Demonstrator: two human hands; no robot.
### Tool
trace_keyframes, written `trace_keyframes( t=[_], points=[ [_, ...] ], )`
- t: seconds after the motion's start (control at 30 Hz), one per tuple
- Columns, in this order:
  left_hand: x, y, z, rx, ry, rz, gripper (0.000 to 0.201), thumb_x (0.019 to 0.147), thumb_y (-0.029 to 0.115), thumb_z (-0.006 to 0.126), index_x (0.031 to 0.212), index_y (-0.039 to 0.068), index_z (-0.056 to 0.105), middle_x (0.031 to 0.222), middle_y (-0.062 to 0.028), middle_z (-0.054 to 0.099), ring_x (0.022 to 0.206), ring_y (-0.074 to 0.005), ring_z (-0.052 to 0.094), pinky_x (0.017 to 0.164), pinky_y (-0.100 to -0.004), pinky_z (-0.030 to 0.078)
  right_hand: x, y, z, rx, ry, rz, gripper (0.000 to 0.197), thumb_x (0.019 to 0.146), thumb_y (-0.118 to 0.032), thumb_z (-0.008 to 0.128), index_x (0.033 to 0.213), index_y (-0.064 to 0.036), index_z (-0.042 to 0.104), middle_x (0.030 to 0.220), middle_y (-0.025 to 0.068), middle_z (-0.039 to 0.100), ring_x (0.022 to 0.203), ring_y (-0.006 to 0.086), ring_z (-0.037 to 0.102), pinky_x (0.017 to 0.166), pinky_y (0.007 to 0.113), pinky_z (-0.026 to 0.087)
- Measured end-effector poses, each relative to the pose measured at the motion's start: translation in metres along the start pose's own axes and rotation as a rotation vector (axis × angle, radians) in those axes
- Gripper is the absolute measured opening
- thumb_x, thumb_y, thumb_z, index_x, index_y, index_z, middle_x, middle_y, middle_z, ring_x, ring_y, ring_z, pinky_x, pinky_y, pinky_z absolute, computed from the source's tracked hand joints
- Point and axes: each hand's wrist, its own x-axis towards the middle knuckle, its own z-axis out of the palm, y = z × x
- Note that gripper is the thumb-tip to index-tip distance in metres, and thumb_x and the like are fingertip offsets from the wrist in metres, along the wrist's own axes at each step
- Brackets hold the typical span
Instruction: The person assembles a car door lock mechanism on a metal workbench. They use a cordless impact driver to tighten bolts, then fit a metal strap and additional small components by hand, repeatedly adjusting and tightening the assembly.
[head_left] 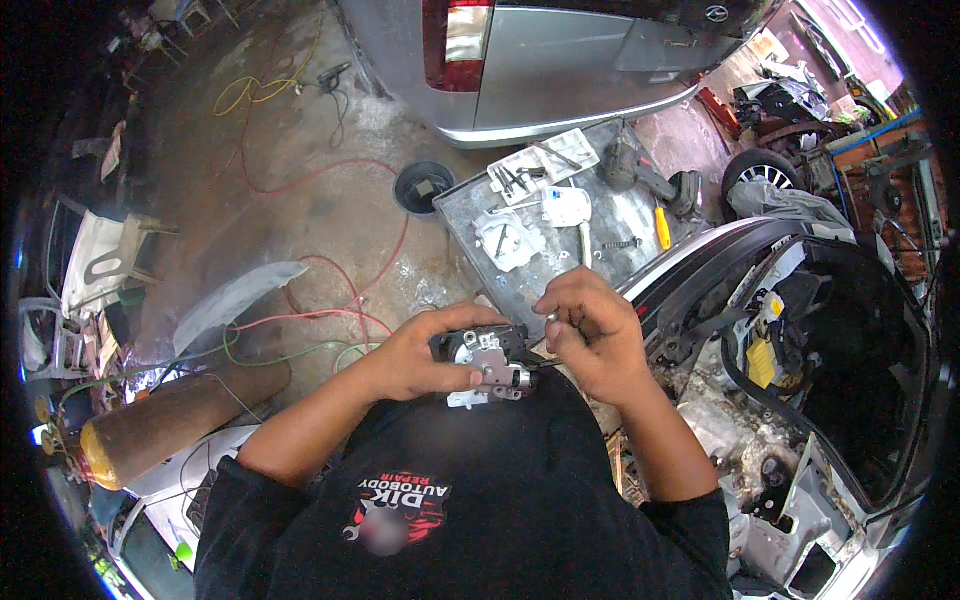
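Close to my chest, my left hand [430,355] grips a metal and black latch mechanism [492,365], which looks like a car door latch. The thumb lies across its silvery plate and the fingers wrap behind it. Just to the right, my right hand [598,340] is raised with thumb and fingers pinched together. A tiny pale piece shows at the fingertips, too small to name. A thin dark rod or cable [548,363] runs from the latch's right side toward the right palm, where its end is hidden.
Ahead stands a grey work table [465,215] with a parts tray [530,170], a cordless power tool [640,165] and a yellow-handled screwdriver [662,228]. A black bucket [423,187] sits beside it. Hoses [330,318] and a gas cylinder [180,420] lie left; a stripped car body [750,440] is right.
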Motion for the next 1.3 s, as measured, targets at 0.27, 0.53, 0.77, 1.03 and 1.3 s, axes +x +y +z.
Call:
trace_keyframes(
  t=[0.27,0.53,0.77,1.03,1.3],
  points=[
    [0.001,-0.001,-0.001,0.123,-0.017,-0.006,0.067,0.084,0.027,0.085,0.142,-0.001,0.065,0.132,-0.0117,0.070,0.126,-0.0218,0.064,0.113,-0.0381,0.046,0.007,-0.014,0.010,-0.254,-0.183,-0.086,0.016,0.086,0.000,0.081,0.100,-0.0044,0.074,0.099,0.0074,0.065,0.082,0.0200,0.067,0.069,0.034,0.052],
    [-0.007,-0.002,-0.002,0.063,0.011,-0.110,0.079,0.080,0.033,0.087,0.146,-0.003,0.062,0.136,-0.0115,0.069,0.127,-0.0225,0.064,0.113,-0.0384,0.047,0.028,0.008,-0.016,-0.243,-0.064,-0.118,0.011,0.087,-0.004,0.081,0.097,-0.0043,0.074,0.099,0.0116,0.069,0.083,0.0274,0.070,0.073,0.038,0.056],
    [-0.013,-0.009,-0.003,-0.019,0.048,-0.158,0.087,0.078,0.038,0.089,0.149,-0.003,0.060,0.139,-0.0129,0.069,0.126,-0.0233,0.065,0.112,-0.0387,0.048,0.030,0.165,-0.025,-0.597,0.242,0.244,0.014,0.086,-0.015,0.082,0.094,-0.0035,0.079,0.092,0.0191,0.072,0.086,0.0365,0.073,0.078,0.046,0.059],
    [-0.025,-0.009,-0.006,-0.061,0.071,-0.193,0.074,0.084,0.024,0.086,0.149,-0.002,0.062,0.138,-0.0115,0.070,0.127,-0.0212,0.064,0.113,-0.0377,0.048,0.076,0.185,0.026,-0.651,0.182,0.106,0.012,0.086,-0.012,0.079,0.095,-0.0043,0.079,0.102,0.0212,0.071,0.091,0.0407,0.072,0.085,0.048,0.058],
    [-0.031,-0.013,-0.011,-0.168,0.123,-0.187,0.076,0.082,0.022,0.086,0.149,-0.003,0.061,0.139,-0.0114,0.070,0.125,-0.0215,0.066,0.113,-0.0377,0.049,0.036,0.214,-0.019,-0.321,0.323,0.278,0.018,0.092,0.002,0.068,0.109,0.0030,0.074,0.103,0.0151,0.075,0.083,0.0230,0.077,0.069,0.036,0.060]
  ],
)
